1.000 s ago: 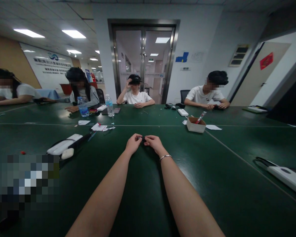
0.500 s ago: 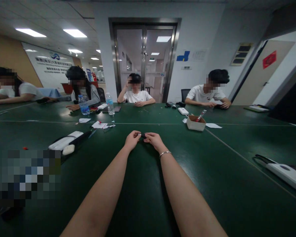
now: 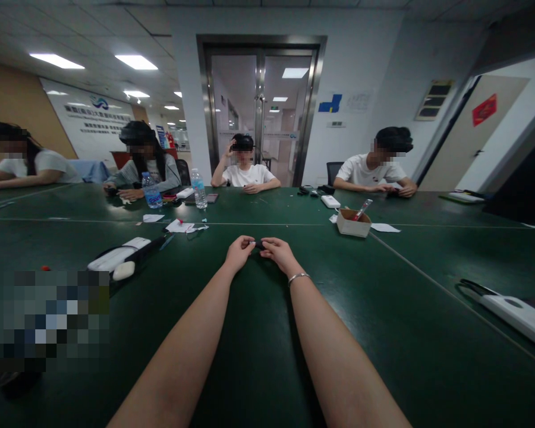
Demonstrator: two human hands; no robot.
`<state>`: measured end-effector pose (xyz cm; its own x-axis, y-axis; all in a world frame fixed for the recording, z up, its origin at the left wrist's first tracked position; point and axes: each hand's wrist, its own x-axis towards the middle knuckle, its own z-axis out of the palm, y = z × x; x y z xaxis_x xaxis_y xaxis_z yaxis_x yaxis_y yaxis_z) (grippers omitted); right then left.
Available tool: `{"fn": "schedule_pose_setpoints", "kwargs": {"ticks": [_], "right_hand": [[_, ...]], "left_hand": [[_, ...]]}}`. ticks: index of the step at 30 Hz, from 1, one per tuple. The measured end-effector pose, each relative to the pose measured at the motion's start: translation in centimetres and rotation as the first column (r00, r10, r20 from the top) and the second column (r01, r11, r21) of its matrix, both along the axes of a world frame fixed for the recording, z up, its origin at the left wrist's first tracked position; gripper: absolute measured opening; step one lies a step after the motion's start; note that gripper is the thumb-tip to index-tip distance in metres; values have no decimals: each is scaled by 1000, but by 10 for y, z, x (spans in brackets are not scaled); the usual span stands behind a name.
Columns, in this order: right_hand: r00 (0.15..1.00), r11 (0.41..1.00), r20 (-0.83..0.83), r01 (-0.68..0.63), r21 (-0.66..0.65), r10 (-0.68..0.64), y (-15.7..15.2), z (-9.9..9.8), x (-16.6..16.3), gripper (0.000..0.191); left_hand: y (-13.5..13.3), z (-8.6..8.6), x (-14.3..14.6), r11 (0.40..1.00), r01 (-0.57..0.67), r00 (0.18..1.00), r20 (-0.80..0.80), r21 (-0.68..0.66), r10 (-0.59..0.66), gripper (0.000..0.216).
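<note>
A small dark, stubby object (image 3: 259,244) spans the gap between my two hands, just above the green table (image 3: 267,309). My left hand (image 3: 239,252) pinches its left end, where a small light tip shows at the fingertips. My right hand (image 3: 277,253), with a silver bracelet on the wrist, has thumb and fingers closed on the other end. The fingers cover much of the object, and its kind is too small to make out.
Left of my arms lie a white power bank (image 3: 120,254) and a rounded white case (image 3: 123,271). Two water bottles (image 3: 199,189), paper scraps (image 3: 181,226) and a small open box (image 3: 353,223) stand farther off. Several people sit across the table. A white device (image 3: 521,318) lies at right.
My hands and the dark object stay almost in place. Across the table at left, a person's outstretched arm has drawn back in, a dark thing now in that hand.
</note>
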<state>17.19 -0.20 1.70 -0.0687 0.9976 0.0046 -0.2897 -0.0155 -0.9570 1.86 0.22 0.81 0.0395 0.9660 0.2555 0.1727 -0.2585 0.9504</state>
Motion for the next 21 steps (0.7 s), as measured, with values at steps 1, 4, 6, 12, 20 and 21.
{"fn": "schedule_pose_setpoints", "kwargs": {"ticks": [1, 4, 6, 12, 20, 21], "right_hand": [[1000, 1000, -4, -3, -2, 3, 0, 0, 0, 10], [1000, 1000, -9, -10, -12, 9, 0, 0, 0, 9], [1000, 1000, -3, -7, -18, 7, 0, 0, 0, 7], [998, 999, 62, 0, -54, 3, 0, 2, -1, 10], [1000, 1000, -9, -23, -20, 23, -1, 2, 2, 16], [999, 999, -9, -32, -13, 32, -1, 2, 3, 21]], "left_hand": [[1, -1, 0, 1000, -2, 1000, 3, 6, 1, 20], [4, -5, -2, 999, 2, 1000, -8, 42, -1, 22], [6, -7, -3, 997, 6, 1000, -13, 75, -5, 21], [7, -6, -4, 991, 41, 999, 25, 129, -44, 19], [8, -5, -6, 999, 28, 996, 80, 45, -32, 22], [8, -4, -5, 999, 20, 996, 83, 26, -22, 22]]}}
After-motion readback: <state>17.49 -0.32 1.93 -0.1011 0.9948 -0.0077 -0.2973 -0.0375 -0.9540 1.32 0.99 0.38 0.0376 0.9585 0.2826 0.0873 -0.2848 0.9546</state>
